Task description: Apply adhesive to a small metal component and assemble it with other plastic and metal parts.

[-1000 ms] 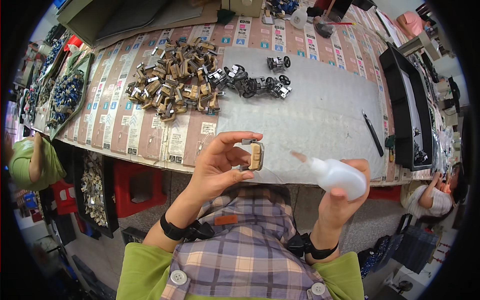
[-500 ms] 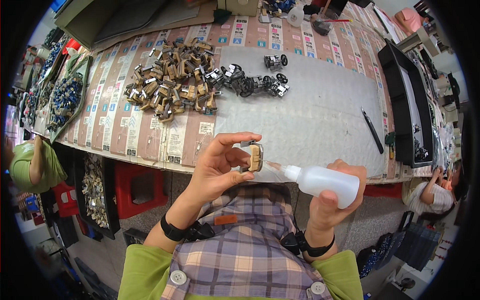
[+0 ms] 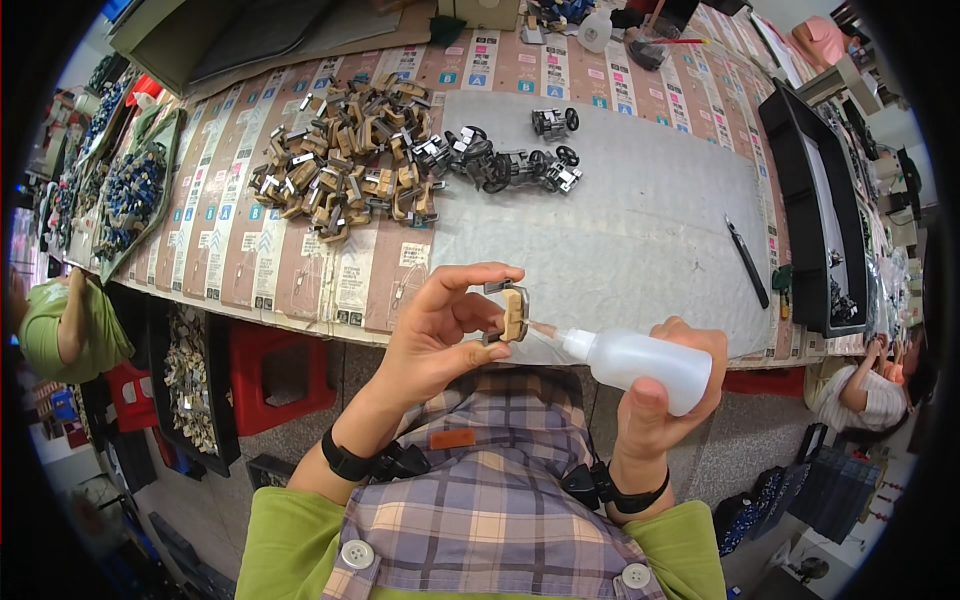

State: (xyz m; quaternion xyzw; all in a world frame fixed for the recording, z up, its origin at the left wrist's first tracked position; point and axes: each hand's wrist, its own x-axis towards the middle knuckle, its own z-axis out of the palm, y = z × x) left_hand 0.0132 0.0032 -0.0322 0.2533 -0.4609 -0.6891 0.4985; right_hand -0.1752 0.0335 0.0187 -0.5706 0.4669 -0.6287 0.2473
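Head view, looking down on the worktop (image 3: 225, 195). I see both hands raised over its near edge, in front of a plaid apron (image 3: 460, 500).

Left hand (image 3: 428, 330): closed in a pinch, thumb below and forefinger above, gripping a part (image 3: 514, 315) by its two grey ends. The part is tan and grey, bracket-shaped, held upright in the air with its open side toward the palm.

Right hand (image 3: 650, 415): wrapped around a bottle (image 3: 652, 370), white and translucent, tipped on its side. I note its nozzle (image 3: 546, 329) pointing left at the outer side of the part; tip right at that edge, though I cannot tell whether it touches.

Beyond the left hand: a loose pile (image 3: 345, 165) of similar tan and grey parts. Next to it, a short row of black wheeled pieces (image 3: 497, 168), running from the pile onto a grey sheet (image 3: 620, 245); one more wheeled piece (image 3: 552, 122) sits apart, farther back.

Right side of the sheet: a slim black tool (image 3: 747, 262), lying slantwise. Past it, a black tray (image 3: 797, 200) with a few dark pieces (image 3: 843, 300) at its near end.
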